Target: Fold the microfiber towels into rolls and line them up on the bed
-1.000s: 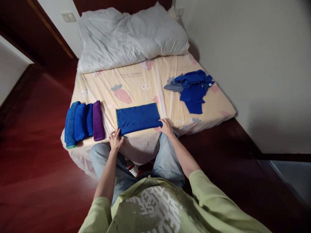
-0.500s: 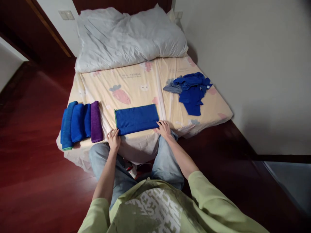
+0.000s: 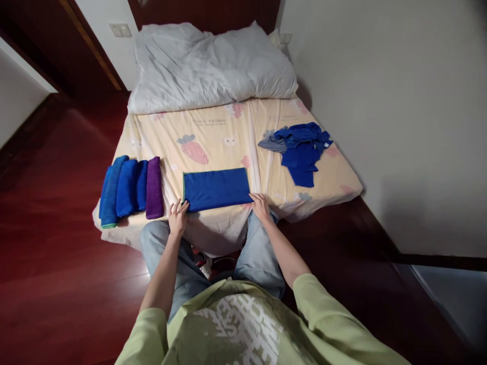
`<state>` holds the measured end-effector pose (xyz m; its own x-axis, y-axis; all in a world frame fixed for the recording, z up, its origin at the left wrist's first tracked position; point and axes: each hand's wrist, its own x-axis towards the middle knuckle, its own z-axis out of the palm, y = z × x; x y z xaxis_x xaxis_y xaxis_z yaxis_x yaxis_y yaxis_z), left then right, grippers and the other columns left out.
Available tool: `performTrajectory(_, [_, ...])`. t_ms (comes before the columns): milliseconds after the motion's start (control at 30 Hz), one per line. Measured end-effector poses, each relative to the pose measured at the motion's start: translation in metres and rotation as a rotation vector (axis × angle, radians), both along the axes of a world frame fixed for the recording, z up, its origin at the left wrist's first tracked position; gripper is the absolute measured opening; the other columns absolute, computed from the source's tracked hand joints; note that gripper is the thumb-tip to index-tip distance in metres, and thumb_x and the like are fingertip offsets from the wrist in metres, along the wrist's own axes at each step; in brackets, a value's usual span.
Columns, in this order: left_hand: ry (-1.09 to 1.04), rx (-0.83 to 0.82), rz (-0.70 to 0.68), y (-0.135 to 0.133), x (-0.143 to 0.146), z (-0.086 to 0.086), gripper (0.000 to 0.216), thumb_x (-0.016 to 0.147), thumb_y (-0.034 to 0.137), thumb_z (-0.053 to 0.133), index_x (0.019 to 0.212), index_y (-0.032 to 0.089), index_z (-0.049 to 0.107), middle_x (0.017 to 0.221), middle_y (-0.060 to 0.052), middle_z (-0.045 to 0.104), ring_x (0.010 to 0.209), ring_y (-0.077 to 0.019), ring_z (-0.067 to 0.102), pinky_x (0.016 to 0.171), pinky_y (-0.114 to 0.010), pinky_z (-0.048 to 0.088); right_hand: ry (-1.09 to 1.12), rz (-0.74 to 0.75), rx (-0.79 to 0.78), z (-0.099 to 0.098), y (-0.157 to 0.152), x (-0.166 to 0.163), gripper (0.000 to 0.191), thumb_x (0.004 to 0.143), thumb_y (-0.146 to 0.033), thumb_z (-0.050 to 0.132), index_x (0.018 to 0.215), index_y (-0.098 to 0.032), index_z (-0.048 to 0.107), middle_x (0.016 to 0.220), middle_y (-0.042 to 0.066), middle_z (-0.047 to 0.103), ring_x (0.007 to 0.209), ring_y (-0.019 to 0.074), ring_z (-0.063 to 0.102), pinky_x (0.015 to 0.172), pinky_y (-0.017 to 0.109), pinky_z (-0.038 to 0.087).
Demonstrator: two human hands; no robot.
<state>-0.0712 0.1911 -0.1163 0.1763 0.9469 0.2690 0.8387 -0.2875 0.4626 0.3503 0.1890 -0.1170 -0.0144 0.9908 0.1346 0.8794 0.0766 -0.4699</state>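
A blue towel point(image 3: 216, 188) with thin green edging lies folded into a flat rectangle near the front edge of the bed. At its near left corner, my left hand point(image 3: 178, 215) has its fingers closed on the edge. My right hand point(image 3: 261, 207) pinches the near right corner between thumb and fingers. Left of my left hand, several rolled blue towels point(image 3: 127, 187) and one purple rolled towel point(image 3: 154, 187) lie side by side. A loose, crumpled heap of blue cloths point(image 3: 302, 149) with a greyish one point(image 3: 273, 144) rests on the right part of the bed.
The bed's patterned sheet point(image 3: 224, 144) spreads under everything. A puffy white quilt or pillow point(image 3: 213, 71) covers the head end. A pale wall point(image 3: 388, 126) runs along the right, and dark red floor point(image 3: 68, 243) surrounds the left side. My knees point(image 3: 155, 238) touch the bed's front.
The camera view has shifted slightly, so the bed sits a little lower and to the right in the picture. Both hands stay at the towel's near corners, and the towel's fold looks the same.
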Motion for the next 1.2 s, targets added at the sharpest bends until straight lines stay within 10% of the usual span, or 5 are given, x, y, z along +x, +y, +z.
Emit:
performTrajectory(267, [-0.155, 0.057, -0.091, -0.004, -0.011, -0.01, 0.052, 0.081, 0.008, 0.046, 0.124, 0.023, 0.072, 0.137, -0.006, 0.067, 0.143, -0.0263, 0.049, 0.121, -0.053, 0.037, 0.188, 0.027, 0.089, -0.009, -0.009, 0.005, 0.06, 0.08, -0.002, 0.043, 0.129, -0.02, 0.071, 0.129, 0.007, 0.071, 0.127, 0.0217, 0.059, 0.118, 0.039, 0.044])
performTrajectory(767, [-0.428, -0.107, 0.171, 0.008, -0.01, -0.025, 0.056, 0.062, 0.011, 0.045, 0.109, 0.017, 0.076, 0.115, -0.009, 0.076, 0.11, -0.0281, 0.07, 0.103, -0.047, 0.054, 0.333, -0.046, -0.011, -0.013, 0.007, 0.007, 0.057, 0.072, 0.0, 0.047, 0.116, -0.023, 0.075, 0.124, 0.005, 0.073, 0.119, 0.0225, 0.066, 0.111, 0.041, 0.049])
performTrajectory(1200, [-0.402, -0.101, 0.354, 0.02, 0.003, -0.02, 0.017, 0.09, 0.033, 0.052, 0.091, 0.02, 0.063, 0.08, -0.008, 0.062, 0.08, -0.0251, 0.061, 0.079, -0.038, 0.052, 0.417, -0.189, -0.056, -0.019, 0.02, 0.007, 0.022, 0.091, -0.033, 0.052, 0.099, -0.022, 0.069, 0.083, 0.005, 0.073, 0.08, 0.0236, 0.068, 0.083, 0.036, 0.055])
